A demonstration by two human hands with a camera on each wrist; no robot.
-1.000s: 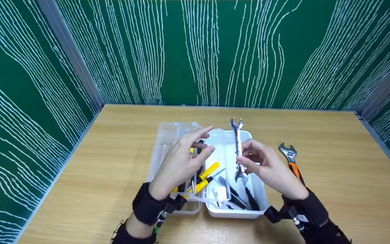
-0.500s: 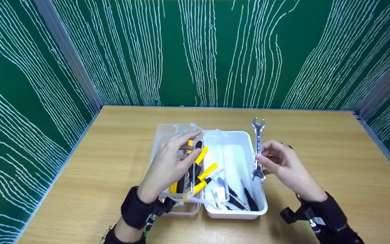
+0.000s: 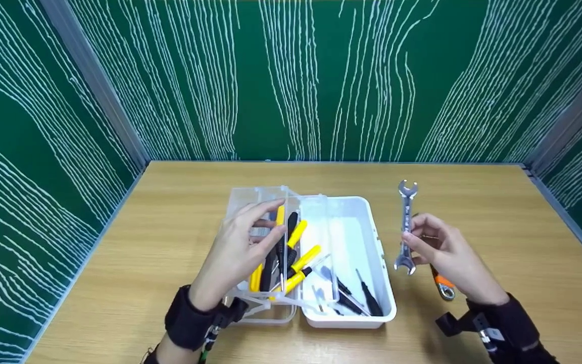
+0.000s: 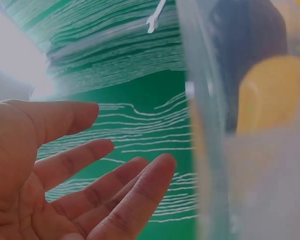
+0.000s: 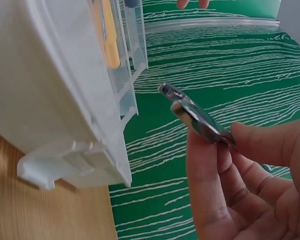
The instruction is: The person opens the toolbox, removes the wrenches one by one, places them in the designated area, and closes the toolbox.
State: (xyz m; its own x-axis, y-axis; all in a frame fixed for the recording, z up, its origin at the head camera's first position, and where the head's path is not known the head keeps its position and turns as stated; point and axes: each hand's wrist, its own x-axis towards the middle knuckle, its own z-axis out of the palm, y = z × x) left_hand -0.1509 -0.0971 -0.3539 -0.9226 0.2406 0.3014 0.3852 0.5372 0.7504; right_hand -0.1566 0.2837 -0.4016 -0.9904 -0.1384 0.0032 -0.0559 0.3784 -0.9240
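Note:
In the head view my right hand [image 3: 445, 255] pinches a silver double open-end wrench [image 3: 406, 220] between thumb and fingers, held nearly upright to the right of a white toolbox [image 3: 346, 323]. The right wrist view shows the wrench [image 5: 197, 117] end-on at the fingertips. My left hand [image 3: 235, 247] hovers over the clear tray [image 3: 255, 192] at the box's left, fingers spread loosely and holding nothing. In the left wrist view that hand [image 4: 90, 190] is beside the clear plastic wall. Behind my right hand lies an adjustable wrench with an orange handle [image 3: 442, 283], its upper part hidden.
Several yellow-and-black screwdrivers [image 3: 297, 233] lie in the clear tray. Inside the white box, dark-handled tools, including a black screwdriver [image 3: 371, 298], lie at the near end. Green walls with white lines border the wooden table [image 3: 170, 202].
My right hand has carried the open-end wrench from above the white box rightward, past its right edge. My left hand has drawn back left and slightly down, uncovering more screwdrivers.

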